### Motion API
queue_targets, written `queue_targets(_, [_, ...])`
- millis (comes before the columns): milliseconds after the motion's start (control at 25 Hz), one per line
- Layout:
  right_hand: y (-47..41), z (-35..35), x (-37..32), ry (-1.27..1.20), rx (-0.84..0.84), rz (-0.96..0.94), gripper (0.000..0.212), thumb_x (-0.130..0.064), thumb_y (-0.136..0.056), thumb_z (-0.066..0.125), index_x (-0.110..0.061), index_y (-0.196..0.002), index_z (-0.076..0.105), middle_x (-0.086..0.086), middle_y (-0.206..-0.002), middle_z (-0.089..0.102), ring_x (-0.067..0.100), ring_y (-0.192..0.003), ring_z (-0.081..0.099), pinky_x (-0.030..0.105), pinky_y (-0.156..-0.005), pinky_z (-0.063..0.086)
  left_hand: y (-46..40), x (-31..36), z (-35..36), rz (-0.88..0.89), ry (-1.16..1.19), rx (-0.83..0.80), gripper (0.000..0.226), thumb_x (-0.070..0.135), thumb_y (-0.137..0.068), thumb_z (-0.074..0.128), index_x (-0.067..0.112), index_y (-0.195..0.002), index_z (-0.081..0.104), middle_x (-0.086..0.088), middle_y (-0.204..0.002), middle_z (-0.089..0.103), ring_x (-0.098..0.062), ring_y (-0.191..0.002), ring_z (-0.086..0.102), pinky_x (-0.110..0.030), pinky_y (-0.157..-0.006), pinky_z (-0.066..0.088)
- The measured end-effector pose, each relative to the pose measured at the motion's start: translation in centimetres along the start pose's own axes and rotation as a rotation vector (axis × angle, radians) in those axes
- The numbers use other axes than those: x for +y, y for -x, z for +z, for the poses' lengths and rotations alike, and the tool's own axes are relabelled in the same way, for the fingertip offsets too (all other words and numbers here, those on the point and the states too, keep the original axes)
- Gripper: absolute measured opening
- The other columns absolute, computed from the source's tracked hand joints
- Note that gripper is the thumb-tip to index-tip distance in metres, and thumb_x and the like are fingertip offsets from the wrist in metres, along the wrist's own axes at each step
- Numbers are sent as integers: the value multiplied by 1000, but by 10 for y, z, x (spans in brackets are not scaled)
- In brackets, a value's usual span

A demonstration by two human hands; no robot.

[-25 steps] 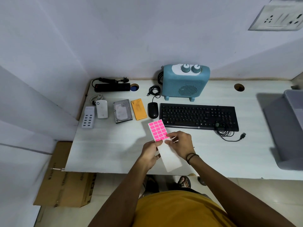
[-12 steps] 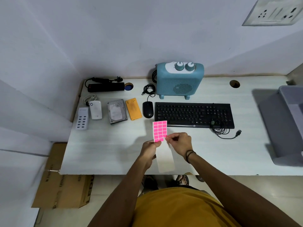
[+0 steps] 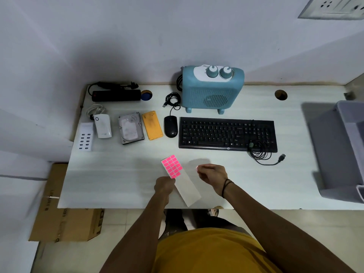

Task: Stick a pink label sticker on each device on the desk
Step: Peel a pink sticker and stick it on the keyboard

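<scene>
My left hand [image 3: 165, 187] grips a long white backing strip [image 3: 188, 192] whose far end carries a grid of pink stickers [image 3: 171, 166], held over the desk's near edge. My right hand [image 3: 213, 174] is apart from the sheet, to its right, fingers curled, pinching a small pale pink sticker [image 3: 197, 167] at the fingertips. Across the desk lie a white USB hub [image 3: 86, 137], white adapter [image 3: 102, 126], hard drive [image 3: 130, 128], yellow phone [image 3: 152, 125], black mouse [image 3: 170, 127], keyboard [image 3: 226, 134], blue heater [image 3: 212, 89] and black power strip [image 3: 116, 94]. No pink label shows on any device.
A grey plastic bin [image 3: 342, 150] stands at the desk's right end. The keyboard's coiled cable [image 3: 264, 156] spills toward the front. Two cable holes [image 3: 280, 94] pierce the desk's back. A cardboard box [image 3: 65, 213] sits on the floor at left.
My right hand has pulled away to the right from the sheet with a small sticker at its fingertips. The sheet has tilted to the left in my left hand.
</scene>
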State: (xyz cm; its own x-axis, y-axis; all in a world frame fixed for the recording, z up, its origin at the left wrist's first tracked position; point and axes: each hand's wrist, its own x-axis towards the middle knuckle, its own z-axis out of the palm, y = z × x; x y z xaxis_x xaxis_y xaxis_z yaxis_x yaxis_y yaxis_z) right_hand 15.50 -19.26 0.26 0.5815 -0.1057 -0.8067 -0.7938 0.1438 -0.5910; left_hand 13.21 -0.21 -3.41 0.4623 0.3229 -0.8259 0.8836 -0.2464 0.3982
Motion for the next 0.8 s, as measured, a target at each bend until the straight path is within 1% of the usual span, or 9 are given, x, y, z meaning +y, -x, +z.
queue_targets(80, [-3,4,-8,-40,-49,21,15,-6,-73,82,0,-87,78,17,-90,74,19,-77,68,27,-79,58,3,3,-6,68,-152,149,41,35,-89,70,7,-120,67,-14,-128,62,-33,-118,60,-38,-93,48])
queue_targets(160, [-4,9,-18,-84,-96,38,18,-3,-75,79,5,-91,76,17,-89,73,20,-78,67,25,-76,58,11,18,-9,174,-82,219,44,34,-89,72,12,-127,65,-9,-130,61,-28,-117,61,-38,-96,48])
queue_targets(200, [-4,13,-25,-107,-113,46,17,-2,-77,77,7,-92,75,17,-88,72,20,-78,66,24,-74,58,16,30,-10,233,4,163,37,31,-90,71,14,-123,70,-7,-125,67,-23,-109,65,-35,-93,50])
queue_targets(280, [-3,18,-37,-152,-131,60,12,0,-80,73,5,-91,75,17,-87,71,21,-79,65,24,-72,59,26,55,-5,231,244,-81,21,29,-93,69,18,-110,76,-3,-111,74,-17,-96,68,-34,-85,53])
queue_targets(360, [-4,21,-50,-193,-143,62,9,0,-81,72,2,-89,74,16,-86,70,20,-80,64,25,-76,59,33,76,0,220,370,-220,11,28,-95,69,22,-102,76,-1,-108,75,-17,-99,70,-36,-86,55])
queue_targets(440, [-8,21,-62,-211,-152,55,10,-1,-83,71,1,-92,74,14,-87,71,19,-81,65,25,-79,57,31,90,4,240,419,-250,10,24,-94,71,22,-102,77,-1,-105,77,-19,-102,71,-36,-88,55])
queue_targets(600, [-23,25,-77,-184,-181,44,21,-7,-85,70,3,-104,73,14,-93,72,18,-84,68,24,-75,56,17,112,9,264,459,-254,14,12,-94,70,13,-106,77,-8,-106,78,-25,-102,73,-33,-83,54])
queue_targets(720, [-33,22,-95,-140,-205,49,13,-7,-87,69,-1,-98,74,14,-92,72,19,-83,68,25,-77,57,6,125,11,267,456,-242,9,13,-92,73,17,-97,78,-8,-103,78,-25,-100,73,-34,-86,56])
queue_targets(800, [-45,12,-116,-89,-208,49,14,-11,-87,71,-5,-99,74,14,-97,71,18,-83,67,25,-79,58,-3,134,11,213,465,-216,5,14,-90,75,18,-92,78,-9,-102,77,-24,-98,71,-38,-90,56])
